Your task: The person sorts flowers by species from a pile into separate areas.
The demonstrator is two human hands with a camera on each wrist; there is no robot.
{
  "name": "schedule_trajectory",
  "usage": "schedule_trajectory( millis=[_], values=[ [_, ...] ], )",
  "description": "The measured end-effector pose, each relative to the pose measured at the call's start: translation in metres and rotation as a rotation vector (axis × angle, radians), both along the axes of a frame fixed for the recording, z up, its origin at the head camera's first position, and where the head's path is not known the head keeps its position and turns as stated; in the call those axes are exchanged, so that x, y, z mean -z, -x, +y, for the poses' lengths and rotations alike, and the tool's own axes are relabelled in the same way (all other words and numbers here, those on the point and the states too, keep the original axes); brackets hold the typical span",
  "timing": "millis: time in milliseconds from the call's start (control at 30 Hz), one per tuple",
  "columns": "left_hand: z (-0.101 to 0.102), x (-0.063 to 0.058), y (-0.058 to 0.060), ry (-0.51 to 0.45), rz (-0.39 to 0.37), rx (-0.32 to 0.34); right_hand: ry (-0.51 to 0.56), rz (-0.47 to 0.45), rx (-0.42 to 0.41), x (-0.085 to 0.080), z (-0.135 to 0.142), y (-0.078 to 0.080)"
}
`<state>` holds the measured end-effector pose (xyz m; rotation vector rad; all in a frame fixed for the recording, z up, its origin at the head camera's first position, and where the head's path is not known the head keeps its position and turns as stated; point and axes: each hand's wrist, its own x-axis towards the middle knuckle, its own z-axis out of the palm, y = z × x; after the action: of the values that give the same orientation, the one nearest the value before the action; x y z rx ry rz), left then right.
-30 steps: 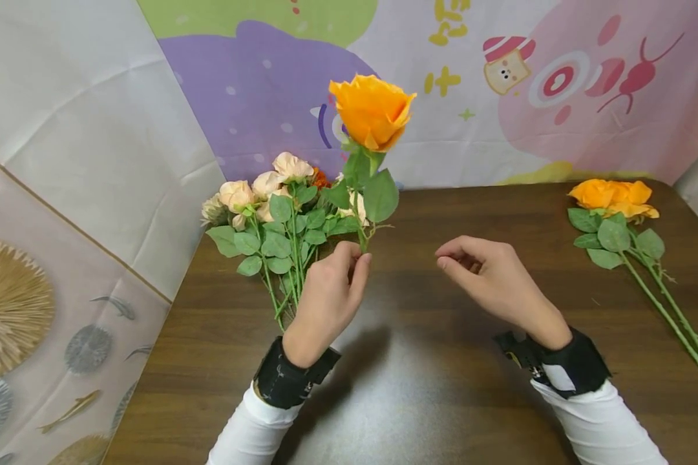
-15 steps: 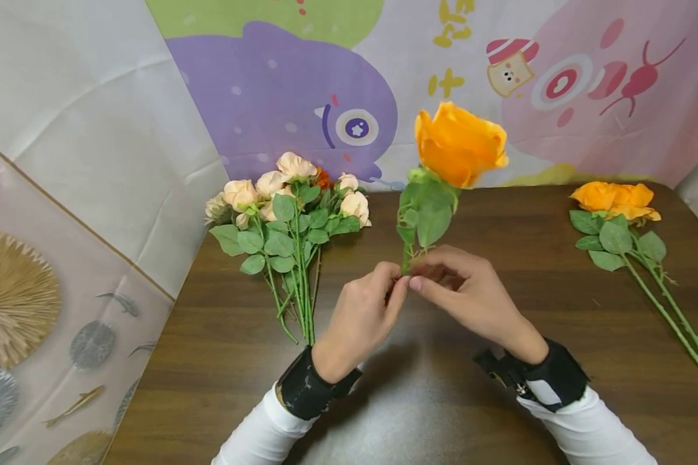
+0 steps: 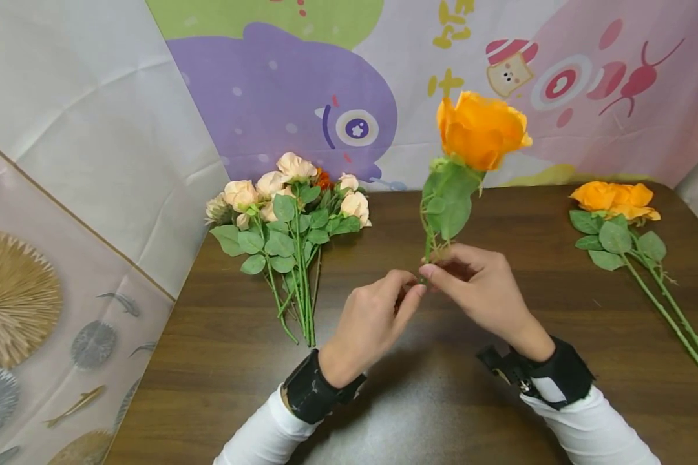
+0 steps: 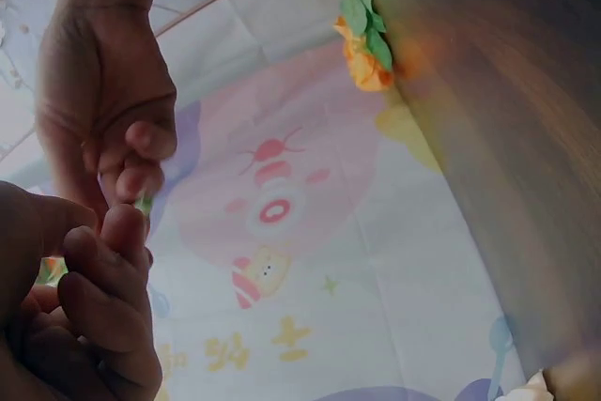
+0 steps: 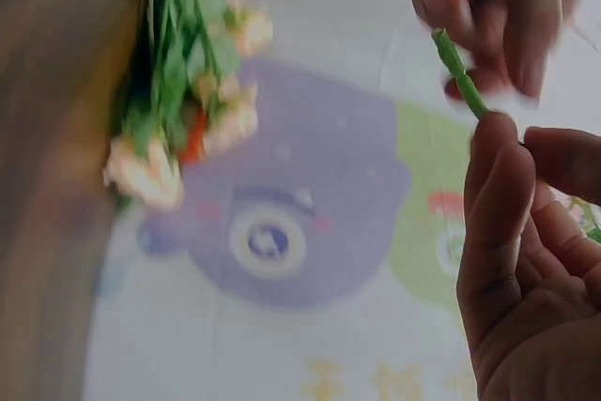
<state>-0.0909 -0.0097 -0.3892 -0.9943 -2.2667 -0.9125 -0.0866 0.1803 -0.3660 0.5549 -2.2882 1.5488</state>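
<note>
An orange rose [image 3: 483, 132] with green leaves is held upright above the table. My right hand [image 3: 488, 290] pinches its short stem between thumb and fingers. In the right wrist view, the stem's lower end [image 5: 458, 70] sticks out past those fingertips. My left hand [image 3: 378, 316] is close by the stem's end in the head view, thumb and forefinger apart, its fingers loosely bent. The right wrist view shows these fingers blurred around the stem's end, without a clear grip. In the left wrist view, the flower is mostly hidden behind the hands.
Pale peach roses [image 3: 293, 166], with a bit of red-orange bloom among them, lie on the dark wooden table [image 3: 221, 387] at left. More orange roses [image 3: 613, 197] with long stems lie at the right. A printed cloth [image 3: 302, 90] hangs behind the table.
The orange rose has moved right, from my left hand alone to between both hands. My right hand has come in and taken the stem; my left fingers now stand at its lower end.
</note>
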Motion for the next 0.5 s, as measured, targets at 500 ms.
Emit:
schedule_trajectory(
  millis=[500],
  values=[
    [-0.011,-0.002,0.008,-0.023,-0.041,-0.062,-0.030,0.070,0.494,-0.022,0.109,0.018]
  ],
)
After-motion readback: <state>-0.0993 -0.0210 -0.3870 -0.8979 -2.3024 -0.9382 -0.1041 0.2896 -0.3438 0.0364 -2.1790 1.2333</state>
